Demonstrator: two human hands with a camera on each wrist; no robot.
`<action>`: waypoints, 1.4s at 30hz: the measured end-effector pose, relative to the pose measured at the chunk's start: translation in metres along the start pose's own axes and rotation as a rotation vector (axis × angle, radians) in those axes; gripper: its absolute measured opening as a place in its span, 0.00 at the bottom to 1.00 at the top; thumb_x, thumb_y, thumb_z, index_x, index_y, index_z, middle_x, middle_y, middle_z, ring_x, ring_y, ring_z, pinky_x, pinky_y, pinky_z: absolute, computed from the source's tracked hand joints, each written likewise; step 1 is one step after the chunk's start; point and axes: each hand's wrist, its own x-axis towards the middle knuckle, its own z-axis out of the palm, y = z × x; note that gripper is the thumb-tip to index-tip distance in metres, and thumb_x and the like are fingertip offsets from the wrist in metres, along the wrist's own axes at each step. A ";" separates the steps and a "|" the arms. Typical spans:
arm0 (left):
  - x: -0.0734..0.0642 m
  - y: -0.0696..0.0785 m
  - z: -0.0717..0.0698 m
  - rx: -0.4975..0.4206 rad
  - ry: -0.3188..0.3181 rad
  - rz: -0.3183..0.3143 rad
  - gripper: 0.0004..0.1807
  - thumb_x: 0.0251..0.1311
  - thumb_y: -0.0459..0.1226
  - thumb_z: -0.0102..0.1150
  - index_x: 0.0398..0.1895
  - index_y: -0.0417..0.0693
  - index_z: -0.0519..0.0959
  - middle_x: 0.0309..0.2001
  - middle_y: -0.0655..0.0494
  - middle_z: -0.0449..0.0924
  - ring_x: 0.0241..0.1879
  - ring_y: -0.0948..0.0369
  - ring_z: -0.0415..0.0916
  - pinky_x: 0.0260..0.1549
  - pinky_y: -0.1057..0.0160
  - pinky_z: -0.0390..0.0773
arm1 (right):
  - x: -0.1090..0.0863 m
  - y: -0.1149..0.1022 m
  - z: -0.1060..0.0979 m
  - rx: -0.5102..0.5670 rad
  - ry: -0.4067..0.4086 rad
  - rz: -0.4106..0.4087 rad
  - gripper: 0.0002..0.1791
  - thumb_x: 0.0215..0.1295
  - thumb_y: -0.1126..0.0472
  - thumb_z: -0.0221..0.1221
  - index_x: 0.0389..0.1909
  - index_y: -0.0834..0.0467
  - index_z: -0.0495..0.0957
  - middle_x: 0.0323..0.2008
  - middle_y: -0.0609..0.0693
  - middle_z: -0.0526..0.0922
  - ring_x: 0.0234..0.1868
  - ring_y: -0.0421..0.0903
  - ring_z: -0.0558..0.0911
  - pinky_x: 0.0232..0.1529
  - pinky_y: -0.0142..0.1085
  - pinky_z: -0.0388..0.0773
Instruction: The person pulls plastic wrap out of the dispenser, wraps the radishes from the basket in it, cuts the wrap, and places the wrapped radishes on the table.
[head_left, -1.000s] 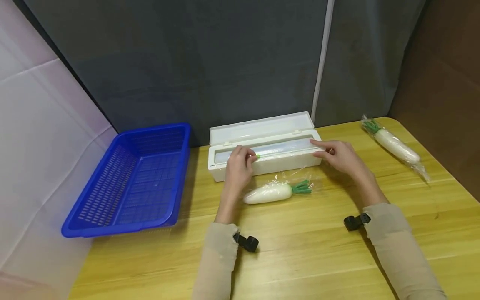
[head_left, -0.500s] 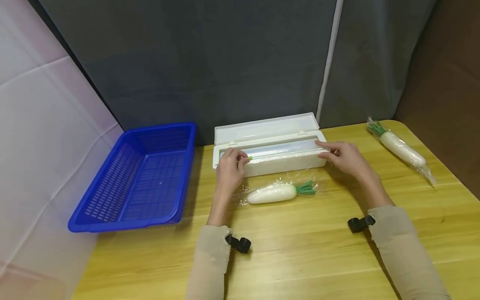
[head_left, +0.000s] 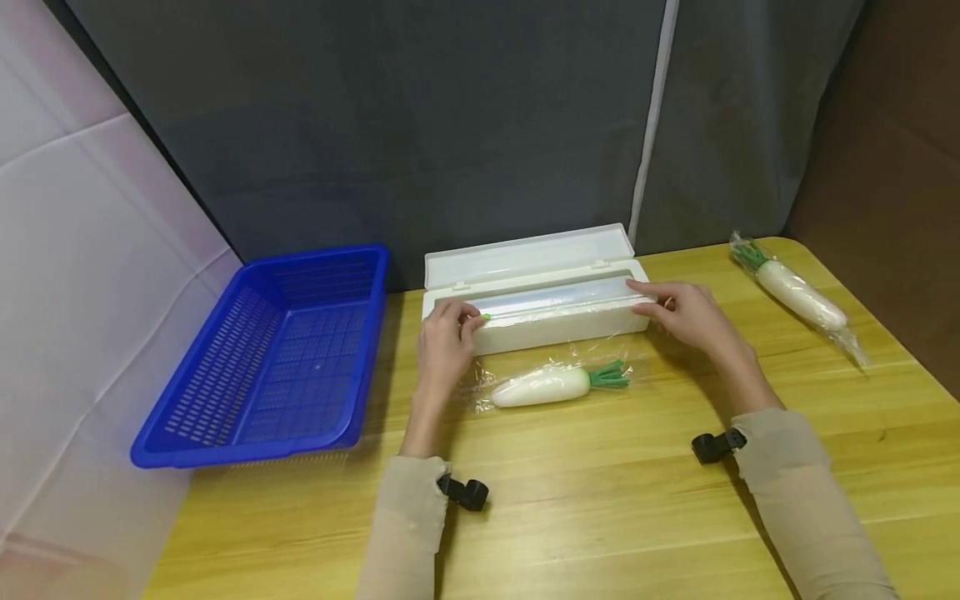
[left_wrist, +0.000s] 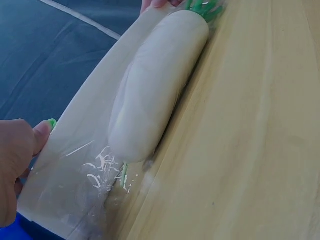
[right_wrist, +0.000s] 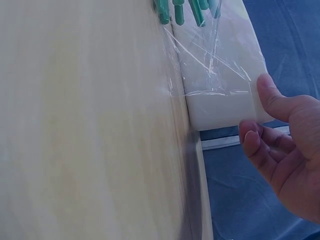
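A long white cling film dispenser (head_left: pixel 562 327) lies across the back of the table, its lid (head_left: pixel 528 254) raised and a film roll (head_left: pixel 555 296) inside. Along its front edge, my left hand (head_left: pixel 442 342) pinches a small green slide cutter (head_left: pixel 487 317) near the left end; the cutter's tip shows beside the thumb in the left wrist view. My right hand (head_left: pixel 686 315) holds the dispenser's right end between thumb and fingers. Just in front lies a white radish (head_left: pixel 543 387) with green stalks (head_left: pixel 609 375), under clear film (right_wrist: pixel 212 75) that reaches up the dispenser's front.
A blue plastic basket (head_left: pixel 307 367) stands at the left. Toward the back right lies another radish (head_left: pixel 801 296), wrapped in clear film with twisted ends. A dark grey curtain (head_left: pixel 375 125) hangs behind the wooden table (head_left: pixel 585 508).
My left hand has slid leftward along the dispenser's front edge with the green cutter. The right hand keeps its hold on the right end. The head view has shifted slightly.
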 end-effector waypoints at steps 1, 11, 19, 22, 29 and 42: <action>0.000 -0.001 -0.001 -0.006 -0.004 -0.002 0.07 0.62 0.35 0.69 0.34 0.39 0.83 0.39 0.46 0.80 0.32 0.52 0.77 0.33 0.54 0.77 | 0.000 0.000 0.000 0.006 -0.001 0.008 0.24 0.70 0.52 0.63 0.66 0.48 0.77 0.18 0.51 0.76 0.19 0.47 0.74 0.22 0.36 0.71; -0.004 -0.008 -0.009 -0.061 0.014 0.002 0.05 0.63 0.30 0.66 0.34 0.34 0.82 0.37 0.43 0.79 0.31 0.52 0.76 0.30 0.57 0.77 | 0.001 0.000 -0.001 0.013 -0.002 0.025 0.25 0.70 0.52 0.63 0.67 0.48 0.77 0.19 0.52 0.76 0.20 0.47 0.75 0.23 0.36 0.71; -0.003 -0.010 -0.015 0.038 0.048 -0.078 0.07 0.59 0.37 0.72 0.34 0.42 0.87 0.31 0.48 0.80 0.29 0.50 0.77 0.29 0.50 0.77 | 0.000 0.000 0.000 0.014 -0.012 0.035 0.25 0.70 0.53 0.63 0.67 0.48 0.76 0.24 0.54 0.78 0.22 0.47 0.76 0.24 0.36 0.73; -0.002 -0.014 -0.017 0.041 0.046 -0.096 0.07 0.58 0.38 0.72 0.34 0.44 0.88 0.31 0.49 0.80 0.29 0.50 0.77 0.32 0.47 0.78 | 0.001 0.000 0.000 0.023 -0.013 0.046 0.25 0.70 0.52 0.63 0.67 0.47 0.76 0.22 0.53 0.77 0.22 0.48 0.76 0.25 0.36 0.72; -0.002 -0.023 -0.024 -0.033 0.025 -0.083 0.07 0.58 0.35 0.72 0.33 0.40 0.87 0.30 0.45 0.79 0.30 0.49 0.76 0.33 0.50 0.76 | 0.000 -0.001 -0.001 0.038 -0.031 0.065 0.26 0.71 0.51 0.62 0.68 0.47 0.75 0.21 0.54 0.77 0.23 0.48 0.76 0.25 0.36 0.72; -0.002 -0.034 -0.035 -0.109 0.034 -0.091 0.04 0.58 0.29 0.71 0.30 0.35 0.85 0.32 0.44 0.79 0.29 0.52 0.75 0.30 0.61 0.72 | 0.000 -0.002 -0.002 0.029 -0.029 0.064 0.26 0.71 0.52 0.63 0.68 0.48 0.75 0.24 0.56 0.78 0.23 0.48 0.76 0.24 0.36 0.71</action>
